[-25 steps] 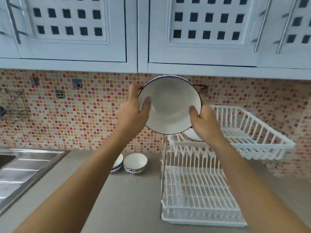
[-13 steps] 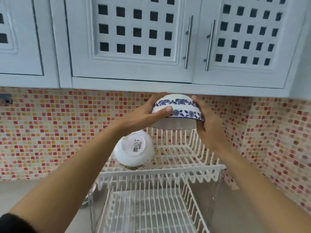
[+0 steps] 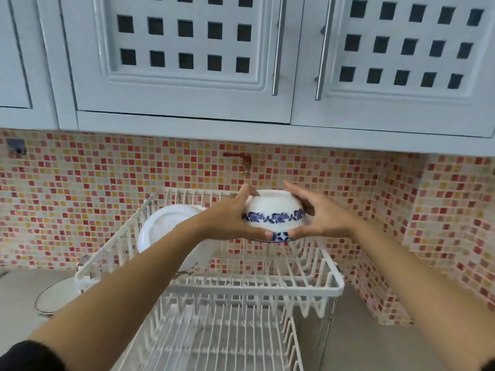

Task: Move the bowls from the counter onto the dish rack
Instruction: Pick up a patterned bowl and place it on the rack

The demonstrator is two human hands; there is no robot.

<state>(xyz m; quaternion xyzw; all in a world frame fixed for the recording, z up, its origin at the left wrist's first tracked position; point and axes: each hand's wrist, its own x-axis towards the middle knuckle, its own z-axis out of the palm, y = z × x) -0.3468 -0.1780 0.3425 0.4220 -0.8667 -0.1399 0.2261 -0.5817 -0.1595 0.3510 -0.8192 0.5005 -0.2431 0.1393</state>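
A white bowl with a blue flower band [image 3: 273, 212] is held upside down between my left hand [image 3: 230, 223] and my right hand [image 3: 318, 218], over the right part of the white dish rack's upper tier [image 3: 316, 286]. Whether its rim touches the rack wires I cannot tell. A second white bowl [image 3: 163, 226] leans upside down in the left part of that tier, partly behind my left forearm. Another bowl [image 3: 57, 295] sits on the counter to the left of the rack, half hidden by the rack frame.
The rack's lower tier [image 3: 214, 344] lies below, nearer to me. White wall cabinets [image 3: 187, 62] hang low overhead. A small red tap [image 3: 241, 159] sticks out of the mosaic tile wall just behind the rack. Grey counter [image 3: 361, 330] extends to the right corner.
Both hands have turned the bowl upside down and lowered it from cabinet height down to the upper tier. The view has shifted right and closer to the rack.
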